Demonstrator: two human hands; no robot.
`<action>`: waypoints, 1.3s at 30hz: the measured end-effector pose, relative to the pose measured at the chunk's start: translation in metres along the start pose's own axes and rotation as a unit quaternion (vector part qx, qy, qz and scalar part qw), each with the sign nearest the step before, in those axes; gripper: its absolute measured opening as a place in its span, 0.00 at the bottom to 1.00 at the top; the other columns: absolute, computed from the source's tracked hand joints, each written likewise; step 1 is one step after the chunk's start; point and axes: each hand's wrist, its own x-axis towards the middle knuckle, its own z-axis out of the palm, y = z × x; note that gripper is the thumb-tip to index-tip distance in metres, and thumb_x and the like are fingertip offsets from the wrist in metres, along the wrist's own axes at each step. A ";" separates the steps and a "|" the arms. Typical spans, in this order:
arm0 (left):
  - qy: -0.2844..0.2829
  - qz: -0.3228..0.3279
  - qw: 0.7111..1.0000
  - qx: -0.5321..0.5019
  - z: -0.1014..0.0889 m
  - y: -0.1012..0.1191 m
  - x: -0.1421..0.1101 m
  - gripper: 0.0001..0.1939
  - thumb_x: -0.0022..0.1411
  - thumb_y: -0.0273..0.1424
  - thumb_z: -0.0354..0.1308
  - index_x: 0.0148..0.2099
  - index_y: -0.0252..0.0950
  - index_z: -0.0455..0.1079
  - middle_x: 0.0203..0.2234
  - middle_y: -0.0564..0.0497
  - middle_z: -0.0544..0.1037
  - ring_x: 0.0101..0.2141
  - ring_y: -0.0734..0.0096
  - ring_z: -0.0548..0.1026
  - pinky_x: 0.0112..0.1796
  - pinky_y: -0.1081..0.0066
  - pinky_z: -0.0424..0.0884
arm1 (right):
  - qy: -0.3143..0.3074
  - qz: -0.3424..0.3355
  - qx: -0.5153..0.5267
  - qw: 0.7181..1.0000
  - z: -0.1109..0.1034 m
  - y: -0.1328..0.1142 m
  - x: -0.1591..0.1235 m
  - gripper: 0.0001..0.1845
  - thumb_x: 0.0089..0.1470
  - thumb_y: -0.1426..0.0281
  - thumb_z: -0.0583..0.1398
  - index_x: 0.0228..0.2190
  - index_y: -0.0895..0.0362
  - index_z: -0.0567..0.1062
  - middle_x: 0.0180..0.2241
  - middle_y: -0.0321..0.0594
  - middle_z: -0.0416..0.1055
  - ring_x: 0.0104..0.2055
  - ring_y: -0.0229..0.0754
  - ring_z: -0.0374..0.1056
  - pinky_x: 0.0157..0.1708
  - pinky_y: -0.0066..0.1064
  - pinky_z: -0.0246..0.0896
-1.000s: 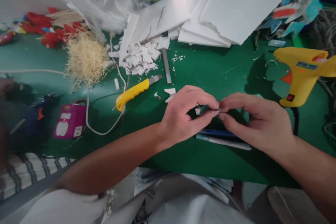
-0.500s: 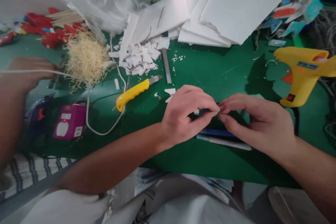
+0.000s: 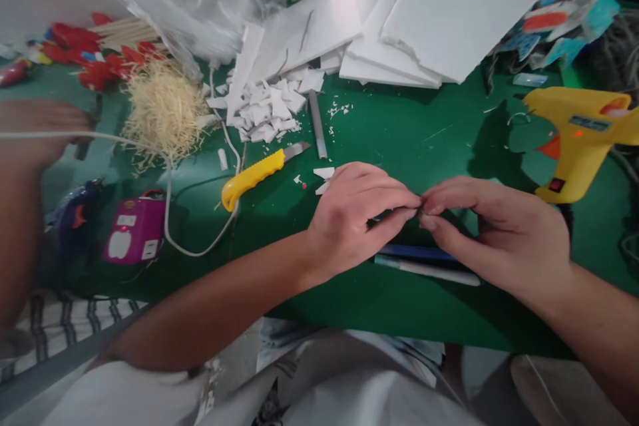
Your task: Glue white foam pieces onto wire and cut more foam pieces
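My left hand [image 3: 364, 219] and my right hand [image 3: 499, 239] meet fingertip to fingertip above the green table [image 3: 319, 306]. Both pinch at one spot, and whatever lies between the tips is too small to name. Under my hands are a blue pen-like stick [image 3: 414, 252] and a whitish stick [image 3: 429, 270], partly covered by my right hand. Left of my left hand lies a yellow utility knife [image 3: 257, 178], its blade out. White foam scraps [image 3: 323, 174] rest beside my left knuckles. A yellow glue gun [image 3: 574, 140] stands right of my right hand.
Behind are white foam boards [image 3: 449, 13], a heap of foam pieces [image 3: 272, 106], a grey bar [image 3: 317, 125] and a straw-coloured pile [image 3: 164, 110]. A purple box [image 3: 134, 229] and a white cable [image 3: 192, 254] lie left. Another person's hand [image 3: 44, 133] works at the far left.
My hands have shifted slightly to the right, fingertips still together. The other person's hand at the far left has moved a little further left.
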 end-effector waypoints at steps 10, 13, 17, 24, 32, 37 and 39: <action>-0.016 -0.117 0.989 -0.094 0.000 0.005 0.000 0.03 0.70 0.26 0.63 0.41 0.38 0.76 0.46 0.49 0.84 0.49 0.68 0.81 0.53 0.63 0.74 | 0.017 0.014 -0.039 0.999 0.000 0.001 -0.003 0.08 0.58 0.76 0.62 0.33 0.49 0.74 0.29 0.32 0.79 0.30 0.38 0.77 0.29 0.29 0.75; -0.026 -0.173 0.973 -0.153 0.000 0.004 0.000 0.03 0.69 0.27 0.64 0.40 0.39 0.77 0.47 0.48 0.84 0.51 0.65 0.81 0.53 0.61 0.76 | 0.019 0.016 -0.056 0.998 0.000 0.001 -0.003 0.08 0.58 0.76 0.63 0.33 0.50 0.74 0.29 0.32 0.79 0.29 0.38 0.76 0.28 0.28 0.73; -0.052 -0.227 0.944 -0.233 0.000 0.002 -0.001 0.03 0.68 0.27 0.64 0.39 0.39 0.78 0.48 0.47 0.84 0.51 0.64 0.81 0.53 0.63 0.77 | 0.013 0.018 -0.062 0.998 0.000 0.001 -0.003 0.08 0.58 0.76 0.62 0.33 0.50 0.74 0.29 0.32 0.79 0.29 0.37 0.76 0.28 0.27 0.73; -0.046 -0.225 0.947 -0.224 -0.004 0.006 0.002 0.04 0.68 0.27 0.64 0.38 0.39 0.78 0.48 0.48 0.84 0.52 0.62 0.81 0.58 0.58 0.75 | 0.010 0.005 -0.062 0.998 0.000 0.003 -0.002 0.07 0.60 0.75 0.63 0.36 0.49 0.76 0.30 0.32 0.80 0.30 0.37 0.77 0.29 0.28 0.73; -0.027 -0.245 0.944 -0.217 -0.004 0.007 0.003 0.04 0.67 0.28 0.64 0.37 0.40 0.79 0.49 0.49 0.84 0.53 0.61 0.80 0.60 0.59 0.71 | 0.074 -0.015 -0.061 0.995 0.000 0.001 -0.006 0.14 0.55 0.80 0.64 0.36 0.48 0.73 0.35 0.35 0.78 0.37 0.41 0.77 0.36 0.36 0.74; -0.009 -0.231 0.951 -0.203 -0.003 0.006 0.002 0.04 0.67 0.29 0.65 0.38 0.40 0.79 0.49 0.48 0.84 0.53 0.61 0.80 0.60 0.58 0.70 | 0.073 -0.062 -0.065 0.993 -0.006 0.001 -0.010 0.09 0.57 0.73 0.66 0.38 0.49 0.75 0.34 0.37 0.78 0.35 0.41 0.77 0.34 0.34 0.75; -0.008 -0.224 0.954 -0.198 -0.002 0.006 0.001 0.03 0.68 0.29 0.65 0.38 0.40 0.79 0.49 0.48 0.84 0.53 0.61 0.80 0.60 0.58 0.71 | 0.048 -0.087 -0.113 0.989 -0.008 0.001 -0.008 0.07 0.58 0.72 0.67 0.37 0.49 0.76 0.34 0.39 0.80 0.34 0.41 0.78 0.31 0.33 0.75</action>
